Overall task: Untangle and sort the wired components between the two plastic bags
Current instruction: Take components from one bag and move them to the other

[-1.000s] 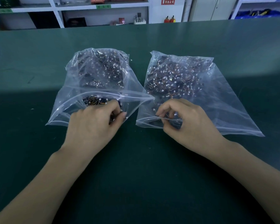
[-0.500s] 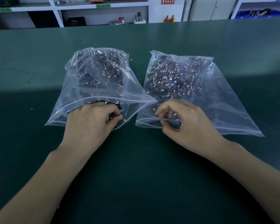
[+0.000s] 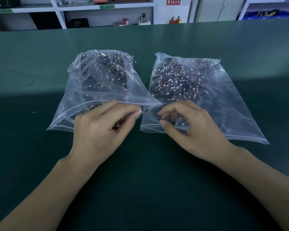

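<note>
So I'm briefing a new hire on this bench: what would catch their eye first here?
Two clear zip bags side by side on the green bench: the left bag and the right bag, both packed with dark wired components with small white connectors. At their near, open ends, the left hand pinches a component with a white connector, and the right hand curls over the right bag's mouth.

2 bare, sleeveless forearms, unadorned fingers point(image 3: 110, 105)
</note>
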